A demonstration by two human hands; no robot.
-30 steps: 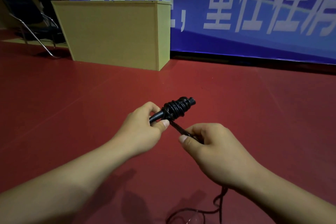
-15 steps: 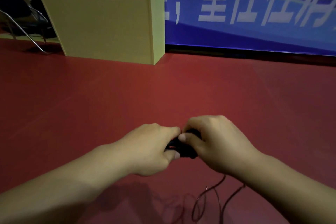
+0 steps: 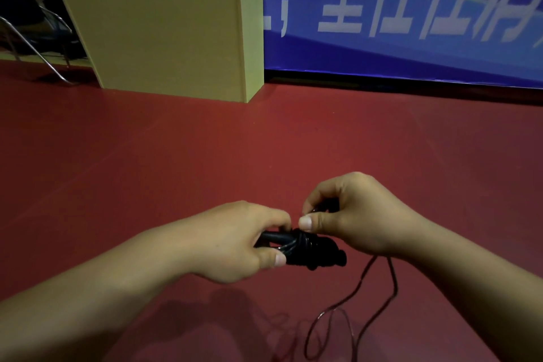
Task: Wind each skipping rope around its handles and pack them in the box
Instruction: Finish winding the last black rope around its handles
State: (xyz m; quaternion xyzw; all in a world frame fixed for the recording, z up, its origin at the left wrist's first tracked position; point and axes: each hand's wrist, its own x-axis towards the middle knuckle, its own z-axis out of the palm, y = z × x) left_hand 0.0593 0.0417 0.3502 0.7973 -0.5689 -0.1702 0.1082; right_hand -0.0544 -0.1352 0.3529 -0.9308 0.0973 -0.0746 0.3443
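Hands meet low centre: left hand [image 3: 235,239] grips black handles [image 3: 305,250] wound with rope; right hand [image 3: 349,214], at 2 o'clock of them, pinches the rope [image 3: 382,282], slack trailing toward 5 o'clock over red floor [image 3: 264,150].

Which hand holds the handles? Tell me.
The left hand grips the black handles; the right hand only pinches the rope above them.

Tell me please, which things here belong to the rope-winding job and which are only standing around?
Job:
- handles, partly wound, gripped by left hand
- loose rope, trailing under right hand

Only around:
- yellow cabinet
- blue banner
- chair
- red floor
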